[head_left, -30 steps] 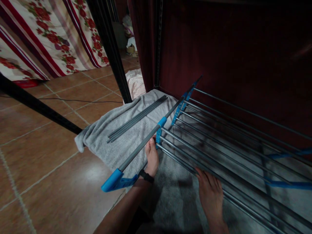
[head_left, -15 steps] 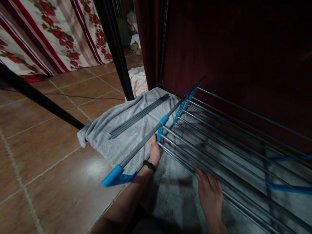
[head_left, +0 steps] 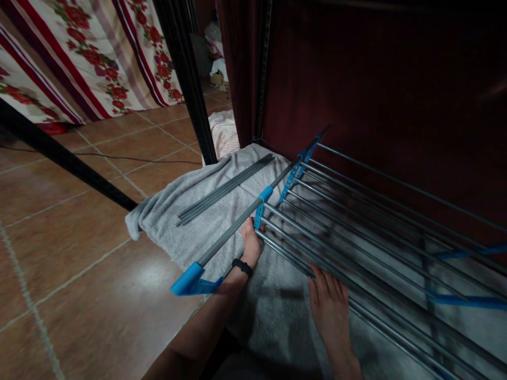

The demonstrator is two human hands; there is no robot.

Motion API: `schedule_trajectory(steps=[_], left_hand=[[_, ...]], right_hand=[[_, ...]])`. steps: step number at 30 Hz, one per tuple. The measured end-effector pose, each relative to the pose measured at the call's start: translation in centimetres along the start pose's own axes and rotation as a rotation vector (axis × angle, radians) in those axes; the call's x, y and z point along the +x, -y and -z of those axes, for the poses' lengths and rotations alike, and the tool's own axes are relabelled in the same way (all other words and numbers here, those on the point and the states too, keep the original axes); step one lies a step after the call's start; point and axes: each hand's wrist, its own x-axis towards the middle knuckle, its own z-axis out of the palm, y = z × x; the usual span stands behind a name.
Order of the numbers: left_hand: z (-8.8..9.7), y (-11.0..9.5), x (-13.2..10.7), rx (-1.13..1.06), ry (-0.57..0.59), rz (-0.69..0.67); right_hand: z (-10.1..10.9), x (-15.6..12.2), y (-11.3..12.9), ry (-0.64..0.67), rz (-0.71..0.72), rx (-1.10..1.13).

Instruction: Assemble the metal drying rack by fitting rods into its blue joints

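Note:
A partly built drying rack of grey metal tubes (head_left: 317, 225) with blue plastic connectors slants across the middle and right. My left hand (head_left: 251, 245), a black band on its wrist, is closed at the lower end of a small blue bracket (head_left: 258, 215), where a tube meets it. My right hand (head_left: 329, 298) lies over the nearest tubes, its fingertips curled over and partly hidden. A blue corner piece (head_left: 188, 279) caps the near end of the long side pole (head_left: 229, 232). Several loose grey rods (head_left: 225, 189) lie together beyond the rack's side pole.
A grey blanket (head_left: 158, 211) covers the floor under the rack. Black metal posts (head_left: 190, 79) stand at the left, with tiled floor (head_left: 91, 253) around them. Behind the rack rises a dark red panel (head_left: 356, 79). A floral curtain (head_left: 95, 58) hangs at the far left.
My right hand has shifted slightly left along the tubes. The rack's near blue corner has risen a little and moved right. My left hand keeps its place at the bracket.

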Motion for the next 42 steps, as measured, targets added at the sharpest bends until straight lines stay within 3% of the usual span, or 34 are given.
schedule_trajectory(steps=[3, 11, 17, 25, 35, 42], left_hand=[[0.1, 0.1, 0.0, 0.011, 0.01, -0.015], [0.2, 0.4, 0.1, 0.052, 0.037, -0.076], [0.7, 0.8, 0.2, 0.118, 0.055, -0.162], [1.5, 1.0, 0.4, 0.22, -0.038, -0.288], [1.4, 1.8, 0.7, 0.182, 0.054, -0.139], [1.0, 2.2, 0.9, 0.122, 0.075, -0.079]], right_hand=[[-0.1, 0.9, 1.1, 0.021, -0.014, -0.009], [-0.1, 4.1, 3.1, 0.225, -0.032, -0.008], [-0.3, 4.4, 2.7, 0.308, -0.013, -0.014], [-0.3, 4.8, 2.3, 0.378, -0.004, -0.01], [-0.1, 5.7, 2.3, 0.419, -0.053, 0.055], [-1.0, 8.6, 5.9, 0.479, -0.001, 0.11]])
